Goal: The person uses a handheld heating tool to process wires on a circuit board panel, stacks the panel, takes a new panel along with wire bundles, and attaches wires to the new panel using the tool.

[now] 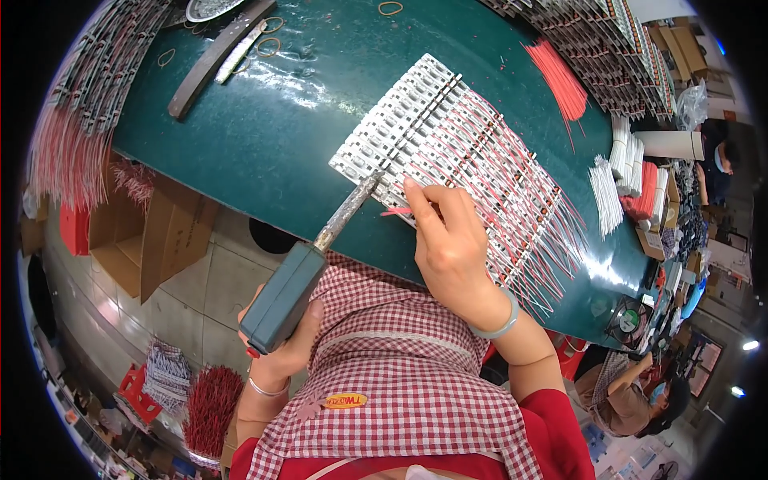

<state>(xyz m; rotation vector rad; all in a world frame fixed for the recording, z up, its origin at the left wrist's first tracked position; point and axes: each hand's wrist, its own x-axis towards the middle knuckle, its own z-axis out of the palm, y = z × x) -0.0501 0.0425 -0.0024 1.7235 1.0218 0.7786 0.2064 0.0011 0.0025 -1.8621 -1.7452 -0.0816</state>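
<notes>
Left hand (282, 336), closed fully around the teal handle of a soldering iron (320, 256), held low, off the near edge of the bench (264, 136). Iron slanted up and away, grey tip reaching the near-left corner of a flat row of small white parts (400, 120), probably so that heat goes to one joint only while the hand stays far from it.

Right hand (452, 240), mostly closed, thumb and forefinger pinched on one thin red wire (394, 212), other fingers curled and resting on the row. Wire end brought just beside the iron tip, likely for steady aim at the same joint.

Row of white parts lying diagonal at the middle of the bench, close to the near edge, with many red and white wires (512, 208) already spread out from it toward the right edge, combed in one direction, seemingly to keep them out of the working corner.

Loose bundle of red wires (560, 76) near the far-right edge, within reach. Long dark bar (216, 56) and several rubber bands (390, 8) at the far-left corner, well apart from the hands.
</notes>
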